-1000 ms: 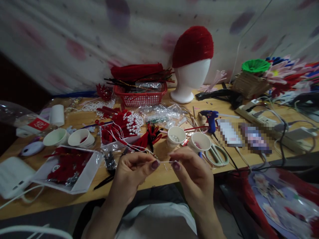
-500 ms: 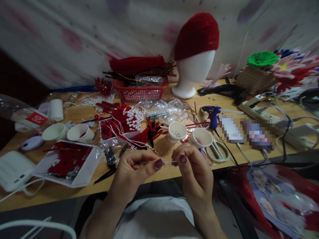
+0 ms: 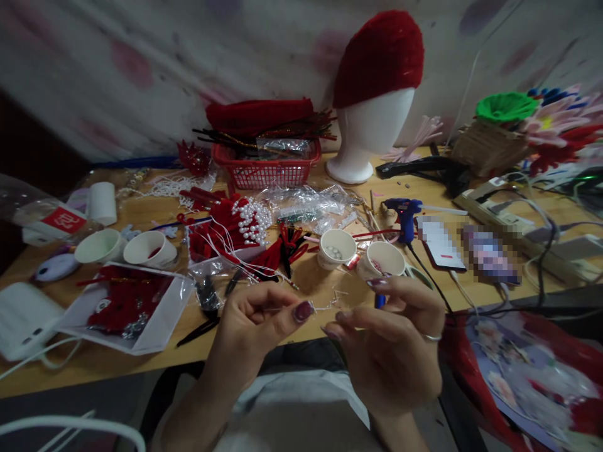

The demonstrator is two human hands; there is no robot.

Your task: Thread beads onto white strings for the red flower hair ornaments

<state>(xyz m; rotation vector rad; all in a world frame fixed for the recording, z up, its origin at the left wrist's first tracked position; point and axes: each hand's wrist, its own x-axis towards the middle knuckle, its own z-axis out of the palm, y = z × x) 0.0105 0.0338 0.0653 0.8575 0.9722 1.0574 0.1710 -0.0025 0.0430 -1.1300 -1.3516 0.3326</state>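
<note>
L hand (image 3: 257,323) has its thumb + forefinger clamped on a thin whitish thread (image 3: 323,309), which sits btwn the hands over the front of the bench (image 3: 315,285). R hand (image 3: 391,348) looks loose, thumb + forefinger a bit apart near the thread's right end; can't tell if a fingertip brushes it. Imo keep the L pinch firm + close to the end so nothing slips, work w/ just the R fingertips, and keep the spare fingers clear of the bead cup (image 3: 364,274) behind. Vs half a sec ago: L hand's abt the same, still pinching; R was pinched too, now it's opened + shifted right, ring (image 3: 432,338) showing, covering most of the scissors (image 3: 421,274).
</note>
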